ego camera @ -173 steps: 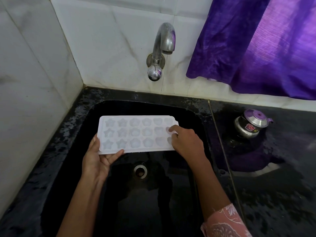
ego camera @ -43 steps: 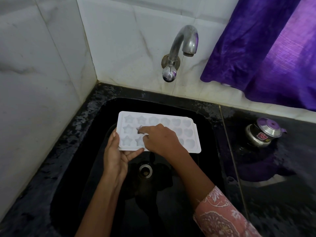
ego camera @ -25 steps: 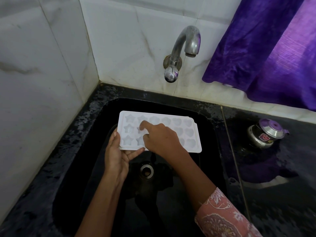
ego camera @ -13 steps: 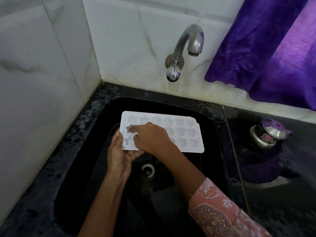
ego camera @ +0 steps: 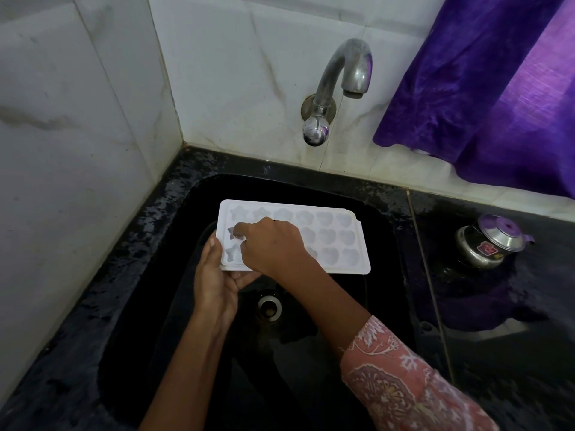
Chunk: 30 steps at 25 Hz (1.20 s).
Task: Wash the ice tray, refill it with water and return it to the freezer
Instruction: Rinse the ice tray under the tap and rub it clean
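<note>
White marble-tile walls [ego camera: 77,150], purple curtain [ego camera: 485,88], black granite counter [ego camera: 504,368].

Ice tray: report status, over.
Left hand grips ice tray by its left end, over sink. Right hand pokes a star cell. No water from tap. Nothing blocking.
</note>
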Each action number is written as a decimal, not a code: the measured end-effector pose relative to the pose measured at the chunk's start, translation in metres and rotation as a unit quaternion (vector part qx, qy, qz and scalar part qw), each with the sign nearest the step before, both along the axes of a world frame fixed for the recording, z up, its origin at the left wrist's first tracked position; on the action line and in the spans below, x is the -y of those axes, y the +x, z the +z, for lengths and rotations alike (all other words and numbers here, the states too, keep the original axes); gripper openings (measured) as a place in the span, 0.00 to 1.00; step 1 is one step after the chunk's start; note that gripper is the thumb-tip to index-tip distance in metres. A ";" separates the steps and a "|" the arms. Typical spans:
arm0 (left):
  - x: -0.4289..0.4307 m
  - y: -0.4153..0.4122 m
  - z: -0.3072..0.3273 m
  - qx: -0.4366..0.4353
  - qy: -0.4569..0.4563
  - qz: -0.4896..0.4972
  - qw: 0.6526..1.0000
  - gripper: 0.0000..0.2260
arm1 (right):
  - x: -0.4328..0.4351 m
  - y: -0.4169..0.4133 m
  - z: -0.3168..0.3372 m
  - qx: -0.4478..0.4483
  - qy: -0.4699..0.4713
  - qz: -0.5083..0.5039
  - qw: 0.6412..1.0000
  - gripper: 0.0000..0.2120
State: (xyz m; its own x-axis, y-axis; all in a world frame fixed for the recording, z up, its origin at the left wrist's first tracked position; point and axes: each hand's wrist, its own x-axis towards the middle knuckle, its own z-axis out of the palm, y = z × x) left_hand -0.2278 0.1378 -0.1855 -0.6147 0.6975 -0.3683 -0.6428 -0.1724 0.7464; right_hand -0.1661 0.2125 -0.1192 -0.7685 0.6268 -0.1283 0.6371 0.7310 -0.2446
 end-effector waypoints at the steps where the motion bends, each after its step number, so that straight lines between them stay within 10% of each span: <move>1: 0.000 -0.001 0.000 0.000 -0.001 0.001 1.000 0.11 | 0.001 -0.001 0.000 -0.002 -0.009 0.000 1.000 0.19; 30: 0.018 -0.021 0.008 -0.011 -0.022 0.007 1.000 0.10 | -0.015 0.126 0.006 -0.047 -0.115 -0.257 0.958 0.18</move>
